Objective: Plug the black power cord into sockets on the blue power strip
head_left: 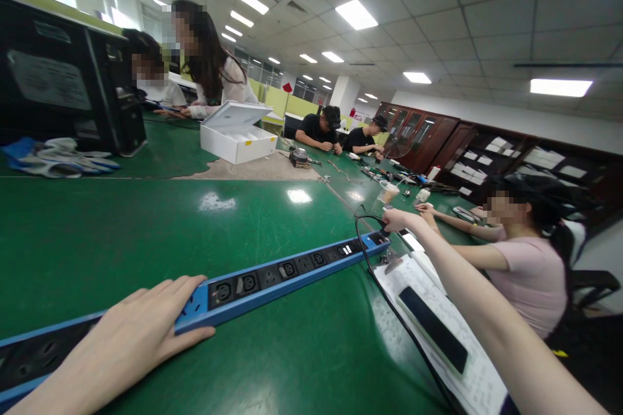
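A long blue power strip [280, 279] with black sockets runs slantwise over the green table. My left hand [141, 318] lies across it near the lower left, its thumb along the near side and its fingers over the far side. At the strip's far end is my right hand [400, 220], with fingers closed around a black cable [359, 233] close to the end of the strip. The cable loops over the strip and runs down along a clipboard's edge. My right fingertips are partly hidden, so whether they also touch the strip is unclear.
Papers on a clipboard [433, 292] lie under my right forearm, with a phone [433, 327] on top. A white box [238, 136] with a raised lid, gloves [61, 157] and a black computer case [63, 78] stand farther back. Several people sit or lean around the table.
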Demonstrator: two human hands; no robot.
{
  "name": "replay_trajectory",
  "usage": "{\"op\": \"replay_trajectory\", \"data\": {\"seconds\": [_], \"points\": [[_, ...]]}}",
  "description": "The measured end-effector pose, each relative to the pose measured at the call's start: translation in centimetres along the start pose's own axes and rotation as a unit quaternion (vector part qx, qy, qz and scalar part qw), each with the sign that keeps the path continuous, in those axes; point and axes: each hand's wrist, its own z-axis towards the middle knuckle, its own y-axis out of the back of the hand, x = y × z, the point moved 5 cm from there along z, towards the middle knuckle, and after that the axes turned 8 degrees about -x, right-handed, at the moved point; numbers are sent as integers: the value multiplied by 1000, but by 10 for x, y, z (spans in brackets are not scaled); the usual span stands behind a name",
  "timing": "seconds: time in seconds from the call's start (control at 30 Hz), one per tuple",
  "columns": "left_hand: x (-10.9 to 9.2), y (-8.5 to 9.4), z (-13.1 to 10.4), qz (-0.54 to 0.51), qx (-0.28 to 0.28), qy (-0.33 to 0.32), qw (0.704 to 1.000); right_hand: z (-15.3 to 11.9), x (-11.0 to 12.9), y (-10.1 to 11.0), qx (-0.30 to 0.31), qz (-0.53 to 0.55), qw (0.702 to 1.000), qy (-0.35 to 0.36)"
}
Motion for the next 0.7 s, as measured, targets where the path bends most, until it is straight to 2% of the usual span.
{"op": "replay_trajectory", "data": {"seconds": [0.1, 0.3, 0.57, 0.7], "points": [[-2, 2, 0, -2, 6, -7, 1000, -11, -11, -4, 18, 45, 999, -18], [1, -2, 0, 5, -2, -9, 1000, -35, -24, -18, 2, 123, 990, -74], [-11, 12, 1, -1, 2, -10, 1000, -13, -8, -22, 23, 91, 991, -93], [-15, 16, 0, -2, 3, -16, 1000, -12, -2, -28, 24, 86, 992, -91]]}}
